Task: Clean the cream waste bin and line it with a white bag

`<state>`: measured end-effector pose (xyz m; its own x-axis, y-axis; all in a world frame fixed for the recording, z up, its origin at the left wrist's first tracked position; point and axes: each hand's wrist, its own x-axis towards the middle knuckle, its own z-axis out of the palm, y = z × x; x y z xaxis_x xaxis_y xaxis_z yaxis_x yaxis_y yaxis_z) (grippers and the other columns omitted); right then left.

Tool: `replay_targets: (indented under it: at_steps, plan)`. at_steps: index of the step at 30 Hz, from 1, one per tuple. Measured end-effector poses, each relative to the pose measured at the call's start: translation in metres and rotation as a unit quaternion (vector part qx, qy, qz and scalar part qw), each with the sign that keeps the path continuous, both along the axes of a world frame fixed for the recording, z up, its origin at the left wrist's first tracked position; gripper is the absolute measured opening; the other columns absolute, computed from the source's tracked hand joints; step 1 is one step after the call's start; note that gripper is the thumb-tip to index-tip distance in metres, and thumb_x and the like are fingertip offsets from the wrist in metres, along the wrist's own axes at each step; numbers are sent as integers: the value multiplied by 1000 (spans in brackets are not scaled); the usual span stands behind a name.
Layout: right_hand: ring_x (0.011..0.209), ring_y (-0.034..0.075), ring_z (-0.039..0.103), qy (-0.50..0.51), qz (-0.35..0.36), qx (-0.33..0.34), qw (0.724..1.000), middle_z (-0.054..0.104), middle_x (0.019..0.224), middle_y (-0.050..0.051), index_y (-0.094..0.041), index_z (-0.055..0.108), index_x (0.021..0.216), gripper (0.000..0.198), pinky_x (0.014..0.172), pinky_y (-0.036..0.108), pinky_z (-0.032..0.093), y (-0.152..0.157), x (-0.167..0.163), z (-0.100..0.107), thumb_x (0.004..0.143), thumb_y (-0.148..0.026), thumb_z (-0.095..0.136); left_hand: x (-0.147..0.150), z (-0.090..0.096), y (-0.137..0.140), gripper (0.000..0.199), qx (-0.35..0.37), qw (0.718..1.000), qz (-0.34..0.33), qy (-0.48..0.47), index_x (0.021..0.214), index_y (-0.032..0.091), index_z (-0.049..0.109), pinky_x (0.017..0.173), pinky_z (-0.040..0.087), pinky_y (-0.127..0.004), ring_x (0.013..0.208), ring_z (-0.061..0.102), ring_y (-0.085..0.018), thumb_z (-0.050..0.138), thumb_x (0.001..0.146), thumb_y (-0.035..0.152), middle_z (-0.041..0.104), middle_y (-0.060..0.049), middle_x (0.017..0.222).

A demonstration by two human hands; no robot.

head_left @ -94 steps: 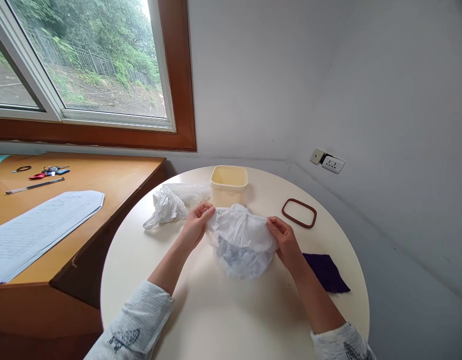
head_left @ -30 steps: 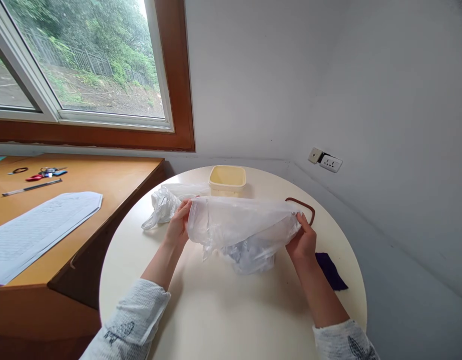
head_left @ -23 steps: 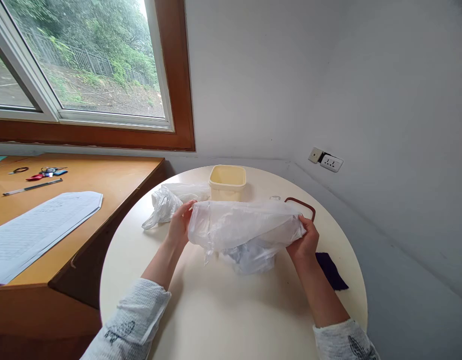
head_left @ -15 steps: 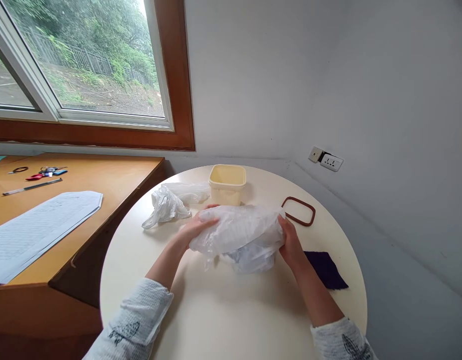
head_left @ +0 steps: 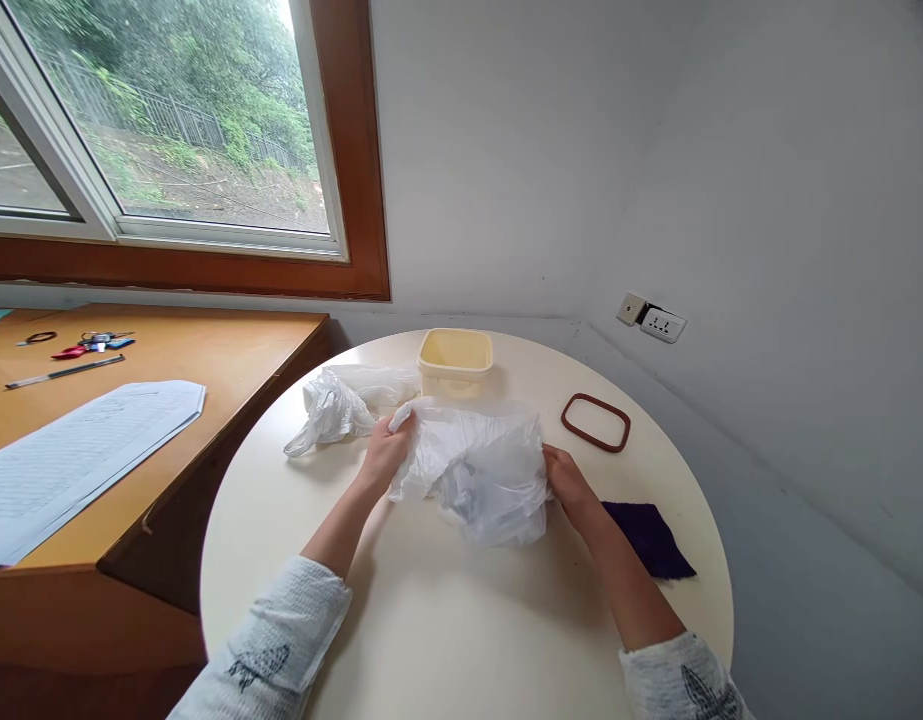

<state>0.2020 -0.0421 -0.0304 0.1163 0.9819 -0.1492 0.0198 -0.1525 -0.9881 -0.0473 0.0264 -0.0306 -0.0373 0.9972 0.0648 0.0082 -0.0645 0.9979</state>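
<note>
A crumpled, translucent white plastic bag (head_left: pixel 480 465) is stretched between my two hands above the round table. My left hand (head_left: pixel 388 450) is closed on its left edge, with a bit of plastic bunched over the thumb. On the opposite side, my right hand (head_left: pixel 570 482) grips the bag's right edge, its fingertips partly hidden by the plastic. Just behind the bag stands a pale yellow plastic container (head_left: pixel 455 362), its top uncovered. Another crumpled white plastic bag (head_left: pixel 333 408) lies to the left of the container, near my left hand.
On the cream round table (head_left: pixel 446 640), a brown rounded rectangular ring (head_left: pixel 596 423) and a dark purple cloth (head_left: pixel 651 540) lie at the right. The wooden desk (head_left: pixel 258 350) at left carries papers (head_left: pixel 86 460), a pen (head_left: pixel 65 373) and keys (head_left: pixel 97 345).
The bag has turned and drawn narrower between my hands. My left hand now pinches its upper left corner, and my right hand has moved slightly left and down.
</note>
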Motion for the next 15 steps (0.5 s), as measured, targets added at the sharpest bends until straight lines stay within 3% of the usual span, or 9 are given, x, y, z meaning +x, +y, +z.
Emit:
replay_targets:
  at_steps: [5, 9, 12, 15]
  plan:
    - [78, 18, 59, -81, 127, -9, 989, 66, 94, 5, -21, 64, 100, 31, 69, 30, 45, -8, 0, 11, 75, -30, 48, 3, -8, 1, 37, 34, 996, 50, 70, 55, 19, 36, 43, 22, -21, 45, 28, -8, 46, 79, 44, 32, 6, 47]
    - [80, 18, 58, -150, 179, -3, 972, 64, 100, 5, -22, 59, 108, 35, 70, 30, 45, -11, 2, 14, 75, -29, 50, 3, -10, -1, 33, 68, 986, 72, 131, 56, 19, 37, 48, 24, -22, 52, 34, -10, 44, 82, 40, 39, 5, 52]
    - [75, 17, 56, -189, 197, 9, 962, 65, 89, 4, -19, 63, 96, 28, 69, 29, 43, -11, 3, 10, 72, -23, 49, 4, -12, -2, 31, 82, 979, 75, 169, 59, 19, 41, 52, 27, -23, 56, 38, -12, 42, 83, 39, 45, 3, 56]
    - [66, 15, 53, -190, 190, -17, 963, 63, 70, 1, -16, 63, 73, 16, 61, 27, 40, -11, 1, 9, 66, -17, 48, 7, -14, -4, 27, 89, 974, 65, 196, 66, 19, 48, 55, 29, -23, 59, 43, -14, 41, 83, 38, 51, 2, 60]
